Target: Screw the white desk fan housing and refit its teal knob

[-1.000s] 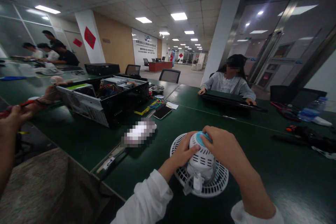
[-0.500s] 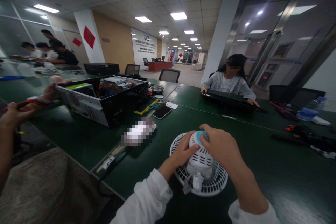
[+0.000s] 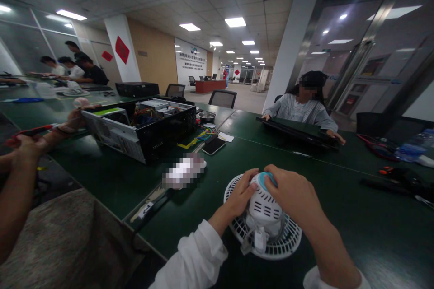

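A small white fan [image 3: 262, 221] lies face down on the green table [image 3: 356, 216], its round grille flat and its ribbed motor housing pointing up. My left hand [image 3: 239, 196] grips the left side of the housing, fingers curled against it. My right hand [image 3: 293, 196] is wrapped over the top, covering the teal cap [image 3: 261, 178] at the housing's end. Both sleeves are white.
An open black computer case [image 3: 145, 126] stands at the left, with a phone [image 3: 213, 146] and coloured wires beside it. A neighbour's hands [image 3: 23, 146] hold a red tool at far left. Across the table a person [image 3: 305, 108] handles a flat black panel. Tools lie at the right edge.
The view has shifted slightly, so the fan sits a little lower and to the right. My left fingers have crept higher on the housing; my right hand stays over the cap.
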A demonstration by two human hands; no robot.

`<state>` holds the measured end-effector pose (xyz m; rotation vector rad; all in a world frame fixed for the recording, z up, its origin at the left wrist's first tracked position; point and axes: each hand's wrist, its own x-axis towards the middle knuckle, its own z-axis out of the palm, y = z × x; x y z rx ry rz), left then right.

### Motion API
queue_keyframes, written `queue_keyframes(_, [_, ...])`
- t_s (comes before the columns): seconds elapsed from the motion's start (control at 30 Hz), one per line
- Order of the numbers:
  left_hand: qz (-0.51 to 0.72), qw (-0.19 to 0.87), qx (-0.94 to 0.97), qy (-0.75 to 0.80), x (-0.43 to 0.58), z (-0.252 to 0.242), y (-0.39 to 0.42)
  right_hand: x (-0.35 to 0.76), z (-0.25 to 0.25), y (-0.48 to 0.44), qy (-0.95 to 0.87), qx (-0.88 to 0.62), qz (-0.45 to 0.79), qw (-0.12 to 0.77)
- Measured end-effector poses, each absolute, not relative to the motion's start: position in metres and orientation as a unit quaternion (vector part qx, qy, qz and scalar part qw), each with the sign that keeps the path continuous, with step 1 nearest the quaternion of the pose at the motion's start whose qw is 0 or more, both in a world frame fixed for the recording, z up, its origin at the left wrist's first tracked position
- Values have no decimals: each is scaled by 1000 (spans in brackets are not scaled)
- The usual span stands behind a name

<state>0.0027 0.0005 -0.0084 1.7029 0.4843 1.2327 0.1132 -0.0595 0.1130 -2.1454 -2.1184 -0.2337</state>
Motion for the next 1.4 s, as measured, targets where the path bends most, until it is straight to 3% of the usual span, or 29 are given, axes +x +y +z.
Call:
queue_keyframes(0.2, [658,482,431,386,1,-8,16,113,111,-59,-703,-704,-89,55])
queue_keyframes(0.43, [671,469,297,492,-21,-18,46,114,111,-58,-708,-699,-76,61])
queue_keyframes(0.73, [565,539,468,413,2,-15,29,113,112,-58,-708,-700,-72,56])
queue_keyframes(0.97, [498,516,592,368,6,-10,18,113,113,-58,-707,-701,-69,57])
queue_keyframes(1.4, [483,480,624,382,5,-10,17,114,110,-57,-715,-693,-68,71])
